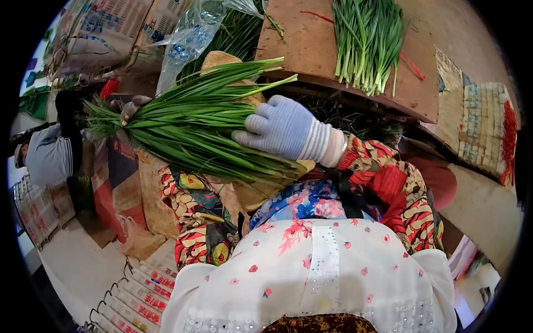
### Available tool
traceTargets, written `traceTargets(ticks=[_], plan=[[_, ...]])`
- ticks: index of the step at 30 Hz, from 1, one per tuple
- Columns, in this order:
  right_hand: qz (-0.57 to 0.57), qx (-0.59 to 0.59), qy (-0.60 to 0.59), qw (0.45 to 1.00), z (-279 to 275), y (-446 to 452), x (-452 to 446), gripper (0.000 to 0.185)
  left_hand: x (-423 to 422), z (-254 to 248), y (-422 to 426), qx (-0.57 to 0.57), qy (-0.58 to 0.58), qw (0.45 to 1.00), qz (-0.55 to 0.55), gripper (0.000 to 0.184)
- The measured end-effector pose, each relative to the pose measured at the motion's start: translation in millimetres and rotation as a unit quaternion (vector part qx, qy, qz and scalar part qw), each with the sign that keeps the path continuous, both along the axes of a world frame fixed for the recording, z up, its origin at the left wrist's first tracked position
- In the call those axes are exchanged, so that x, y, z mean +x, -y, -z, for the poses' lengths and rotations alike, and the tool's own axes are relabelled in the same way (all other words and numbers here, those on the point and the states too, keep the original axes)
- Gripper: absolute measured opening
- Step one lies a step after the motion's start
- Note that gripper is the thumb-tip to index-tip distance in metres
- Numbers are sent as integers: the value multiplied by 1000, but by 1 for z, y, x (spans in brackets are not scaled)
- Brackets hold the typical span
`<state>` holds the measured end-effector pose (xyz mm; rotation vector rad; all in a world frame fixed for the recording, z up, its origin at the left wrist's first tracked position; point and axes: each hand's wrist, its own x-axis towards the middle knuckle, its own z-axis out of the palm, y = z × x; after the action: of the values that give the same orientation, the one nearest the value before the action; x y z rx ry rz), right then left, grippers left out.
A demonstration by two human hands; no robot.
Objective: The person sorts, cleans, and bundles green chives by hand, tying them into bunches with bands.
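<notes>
A big bunch of garlic chives (pixel 189 125) lies across my lap, its leaf tips to the left and its pale cut ends to the right. My left hand (pixel 132 112), in a soiled glove, is closed round the leaves near the tip end; part of it is hidden behind them. My right hand (pixel 280 127), in a grey-blue knit glove, rests on the right part of the bunch with its fingers curled into the leaves. Beyond it, a second bunch of chives (pixel 369 47) lies on a brown board (pixel 300 53).
Red ties (pixel 411 66) lie on the board. A clear plastic bag (pixel 191 41) with more greens stands behind the bunch. Printed cartons (pixel 105 33) are at the upper left, stacked printed bundles (pixel 488 125) at the right. Another person (pixel 50 155) is at the far left.
</notes>
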<state>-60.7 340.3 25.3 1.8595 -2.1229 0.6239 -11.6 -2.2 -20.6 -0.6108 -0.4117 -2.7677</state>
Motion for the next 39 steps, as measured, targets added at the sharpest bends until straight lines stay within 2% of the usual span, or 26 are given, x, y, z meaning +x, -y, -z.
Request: traceTargets(ticks=[2, 5, 9, 11, 12, 14, 15, 18, 20, 22, 24, 26, 27, 32, 34, 35, 39], plan=[[-17, -6, 7, 1000, -1, 0, -1, 31, 0, 2, 2, 11, 7, 1000, -16, 17], [-97, -119, 120, 981, -5, -14, -2, 23, 3, 1, 5, -22, 7, 999, -26, 18], [-131, -68, 186, 971, -15, -60, 10, 21, 6, 2, 10, -34, 6, 999, -25, 19], [-96, 49, 258, 960, 0, -95, 15, 17, 6, 3, 11, -38, 3, 999, -25, 19], [-23, 206, 261, 943, 7, -118, 14, 16, 7, 2, 11, -39, 2, 999, -24, 20], [102, 380, 225, 892, 43, -158, 9, 13, 7, 3, 10, -39, -2, 999, -23, 20], [161, 574, 210, 775, 59, -173, 5, 20, 8, 4, 10, -37, -4, 999, -24, 21], [207, 555, 165, 788, 66, -188, 10, 23, 9, 4, 11, -43, -12, 999, -30, 22], [235, 327, 209, 891, 26, -133, 14, 18, 7, 4, 10, -47, -16, 998, -31, 23], [138, 98, 287, 943, -6, -95, 29, 15, 6, 4, 9, -44, -20, 998, -33, 23], [98, 167, 287, 938, -43, -69, 38, 15, 7, 4, 8, -40, -24, 998, -42, 24], [146, 103, 277, 944, -31, -55, 53, 16, 9, 3, 12, -37, -24, 997, -57, 25], [186, 177, 291, 922, -30, -44, 52, 18, 9, 4, 14, -35, -25, 997, -64, 25], [194, 209, 311, 906, 0, -14, 30, 22, 7, 6, 14, -28, -54, 993, -105, 27], [160, 34, 454, 876, 13, -1, 23, 28, 0, 2, 8, -29, -115, 990, -76, 26], [151, 44, 545, 823, 15, 2, 20, 34, -5, -2, 6, -39, -152, 987, -45, 24], [136, 18, 547, 826, 14, 32, 21, 37, 2, -12, 4, -40, -111, 991, -63, 22]])
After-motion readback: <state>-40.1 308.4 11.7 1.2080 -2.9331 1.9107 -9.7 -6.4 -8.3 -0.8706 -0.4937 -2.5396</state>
